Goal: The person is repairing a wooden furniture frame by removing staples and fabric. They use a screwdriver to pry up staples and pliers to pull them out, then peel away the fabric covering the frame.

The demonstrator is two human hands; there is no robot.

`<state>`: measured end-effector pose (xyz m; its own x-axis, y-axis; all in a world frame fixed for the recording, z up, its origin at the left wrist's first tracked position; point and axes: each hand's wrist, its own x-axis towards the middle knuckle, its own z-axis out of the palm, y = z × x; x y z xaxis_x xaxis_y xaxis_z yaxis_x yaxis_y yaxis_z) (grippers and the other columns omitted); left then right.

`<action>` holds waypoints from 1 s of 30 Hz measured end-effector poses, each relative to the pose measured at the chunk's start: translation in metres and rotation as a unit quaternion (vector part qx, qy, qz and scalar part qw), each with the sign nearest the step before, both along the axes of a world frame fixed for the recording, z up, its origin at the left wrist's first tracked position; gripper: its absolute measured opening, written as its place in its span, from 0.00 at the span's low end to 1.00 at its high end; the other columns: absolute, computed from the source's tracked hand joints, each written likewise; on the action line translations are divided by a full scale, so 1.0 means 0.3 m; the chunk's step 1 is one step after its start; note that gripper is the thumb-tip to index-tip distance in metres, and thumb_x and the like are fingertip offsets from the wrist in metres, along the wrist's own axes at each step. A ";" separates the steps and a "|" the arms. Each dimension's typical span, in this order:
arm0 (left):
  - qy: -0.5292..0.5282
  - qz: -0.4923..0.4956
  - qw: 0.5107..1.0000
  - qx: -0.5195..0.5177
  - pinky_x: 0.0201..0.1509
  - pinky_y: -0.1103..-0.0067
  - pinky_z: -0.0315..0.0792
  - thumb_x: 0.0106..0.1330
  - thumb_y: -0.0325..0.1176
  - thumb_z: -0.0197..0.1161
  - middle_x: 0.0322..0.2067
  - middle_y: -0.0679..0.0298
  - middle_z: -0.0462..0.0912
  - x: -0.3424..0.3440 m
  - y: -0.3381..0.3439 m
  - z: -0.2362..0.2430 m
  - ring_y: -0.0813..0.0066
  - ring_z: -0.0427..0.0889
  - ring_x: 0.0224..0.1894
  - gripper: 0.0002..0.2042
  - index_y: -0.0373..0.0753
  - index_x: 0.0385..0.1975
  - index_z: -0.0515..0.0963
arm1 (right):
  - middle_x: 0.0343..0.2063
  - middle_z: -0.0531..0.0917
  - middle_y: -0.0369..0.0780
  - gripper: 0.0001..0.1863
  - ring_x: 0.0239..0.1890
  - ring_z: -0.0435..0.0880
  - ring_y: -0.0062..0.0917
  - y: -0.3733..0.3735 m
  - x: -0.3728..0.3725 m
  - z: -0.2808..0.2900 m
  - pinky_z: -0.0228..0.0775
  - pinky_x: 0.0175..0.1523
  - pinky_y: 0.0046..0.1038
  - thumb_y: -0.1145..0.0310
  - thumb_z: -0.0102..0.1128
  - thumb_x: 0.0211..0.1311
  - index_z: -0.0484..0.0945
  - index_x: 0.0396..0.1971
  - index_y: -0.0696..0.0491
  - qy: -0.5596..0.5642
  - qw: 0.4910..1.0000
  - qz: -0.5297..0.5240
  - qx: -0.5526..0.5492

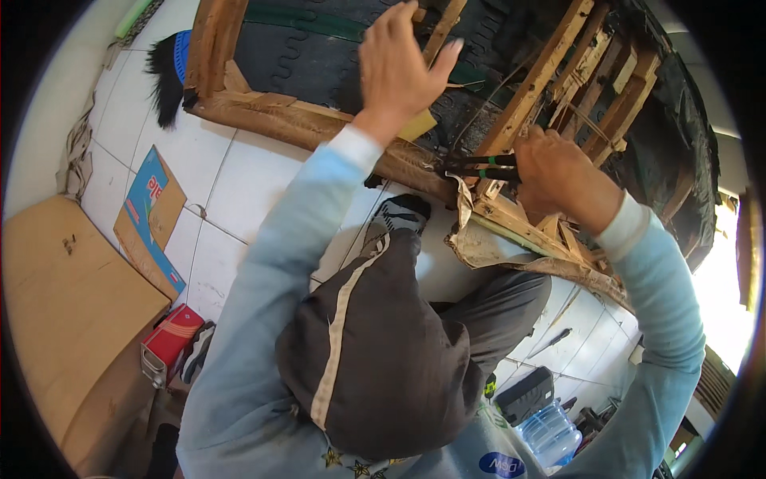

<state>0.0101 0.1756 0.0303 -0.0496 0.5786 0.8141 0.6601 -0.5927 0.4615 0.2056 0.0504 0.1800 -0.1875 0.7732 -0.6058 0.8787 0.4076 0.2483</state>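
Observation:
A wooden furniture frame (pixel 538 84), upholstered in places and stripped to bare wood in others, lies in front of me. My right hand (pixel 562 172) is closed around the handles of pliers (pixel 495 173) with black and green grips. Their jaws point left, at the torn covering on the frame's near rail, and the tips are hard to make out. My left hand (pixel 403 72) is open above the frame's inside, thumb apart from the fingers, holding nothing. Torn brown covering (pixel 475 239) hangs off the near rail below the pliers. Dark sheeting with wavy springs (pixel 299 52) shows inside the frame.
White floor tiles lie under my legs. To the left are a black-bristled brush (pixel 165 80), a flat cardboard piece (pixel 152 215), a large cardboard box (pixel 80 311) and a red box (pixel 171 335). A black case (pixel 525 395) and a clear blue water bottle (pixel 550 435) sit lower right.

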 end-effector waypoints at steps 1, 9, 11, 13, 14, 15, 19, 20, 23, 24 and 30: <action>-0.014 -0.008 0.998 -0.059 0.59 0.51 0.78 0.69 0.54 0.72 0.56 0.45 0.83 0.025 0.016 0.003 0.41 0.85 0.54 0.32 0.34 0.62 0.76 | 0.48 0.90 0.51 0.16 0.47 0.92 0.48 0.006 0.013 -0.008 0.86 0.55 0.44 0.72 0.66 0.60 0.89 0.48 0.60 -0.030 0.999 -0.024 -0.027; -0.013 -0.014 0.936 -0.350 0.61 0.51 0.80 0.69 0.52 0.70 0.57 0.45 0.85 0.053 0.048 0.063 0.40 0.87 0.58 0.31 0.33 0.62 0.77 | 0.39 0.89 0.53 0.19 0.37 0.93 0.43 -0.248 -0.092 0.052 0.87 0.40 0.39 0.72 0.68 0.59 0.75 0.49 0.61 0.000 0.999 0.019 0.039; -0.018 -0.017 0.945 -0.326 0.63 0.52 0.80 0.71 0.54 0.69 0.57 0.42 0.86 0.049 0.066 0.073 0.38 0.86 0.60 0.34 0.31 0.65 0.77 | 0.38 0.88 0.53 0.22 0.37 0.93 0.44 -0.326 -0.116 0.066 0.87 0.40 0.38 0.72 0.69 0.59 0.74 0.51 0.61 -0.006 0.998 -0.018 0.068; -0.022 -0.035 0.939 -0.341 0.63 0.52 0.80 0.70 0.53 0.69 0.58 0.43 0.85 0.065 0.030 0.054 0.38 0.86 0.59 0.34 0.31 0.66 0.77 | 0.38 0.87 0.52 0.24 0.36 0.93 0.46 -0.443 -0.111 0.056 0.87 0.40 0.39 0.71 0.70 0.59 0.73 0.53 0.60 0.011 0.994 -0.069 0.079; -0.019 -0.032 0.941 -0.336 0.63 0.52 0.80 0.70 0.53 0.69 0.58 0.42 0.85 0.077 0.020 0.045 0.38 0.86 0.59 0.33 0.31 0.64 0.77 | 0.38 0.87 0.52 0.25 0.36 0.93 0.47 -0.496 -0.102 0.029 0.87 0.40 0.41 0.71 0.71 0.58 0.73 0.54 0.60 0.034 0.990 -0.100 0.096; -0.013 -0.025 0.946 -0.322 0.62 0.53 0.80 0.70 0.53 0.69 0.57 0.42 0.85 0.078 0.029 0.038 0.38 0.86 0.59 0.32 0.31 0.63 0.78 | 0.39 0.87 0.52 0.26 0.36 0.92 0.48 -0.532 -0.103 0.013 0.87 0.40 0.42 0.71 0.71 0.57 0.73 0.54 0.59 0.062 0.983 -0.128 0.120; 0.001 -0.025 0.955 -0.296 0.58 0.54 0.82 0.68 0.51 0.71 0.56 0.43 0.84 0.123 0.040 0.057 0.40 0.87 0.56 0.28 0.32 0.55 0.79 | 0.34 0.87 0.56 0.25 0.36 0.88 0.60 -0.950 -0.028 0.289 0.80 0.42 0.58 0.76 0.69 0.53 0.74 0.53 0.55 0.127 0.908 -0.392 0.078; -0.006 -0.042 0.946 -0.321 0.57 0.54 0.82 0.67 0.51 0.72 0.56 0.43 0.84 0.126 0.040 0.067 0.40 0.86 0.57 0.26 0.32 0.51 0.78 | 0.33 0.87 0.59 0.24 0.39 0.87 0.63 -1.005 0.013 0.294 0.76 0.42 0.61 0.77 0.69 0.54 0.74 0.52 0.54 0.103 0.886 -0.439 0.110; -0.009 -0.029 0.984 -0.174 0.67 0.55 0.77 0.67 0.51 0.74 0.67 0.37 0.72 -0.002 0.067 -0.027 0.35 0.78 0.66 0.40 0.30 0.71 0.68 | 0.33 0.87 0.59 0.23 0.40 0.85 0.65 -0.956 -0.003 0.208 0.75 0.46 0.60 0.76 0.68 0.56 0.72 0.53 0.56 0.251 0.878 -0.404 0.050; 0.074 0.025 0.984 -0.158 0.72 0.54 0.71 0.70 0.52 0.73 0.71 0.36 0.68 0.000 0.025 0.017 0.33 0.73 0.70 0.42 0.30 0.75 0.64 | 0.33 0.86 0.58 0.23 0.41 0.84 0.66 -0.959 0.008 0.144 0.76 0.48 0.58 0.74 0.67 0.58 0.72 0.54 0.57 0.300 0.863 -0.405 0.029; 0.114 -0.209 0.891 -0.387 0.46 0.63 0.79 0.74 0.48 0.71 0.39 0.51 0.90 -0.147 -0.428 0.136 0.54 0.89 0.42 0.20 0.33 0.46 0.85 | 0.51 0.79 0.59 0.45 0.52 0.81 0.59 -1.044 0.039 -0.117 0.76 0.58 0.49 0.79 0.63 0.59 0.60 0.80 0.61 0.459 0.797 -0.391 -0.031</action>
<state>-0.0341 0.0472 0.0710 0.4170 0.9003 0.1245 0.5859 -0.3710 0.7205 0.2174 -0.2627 0.1449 -0.0490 0.8455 -0.5318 0.6696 -0.3672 -0.6455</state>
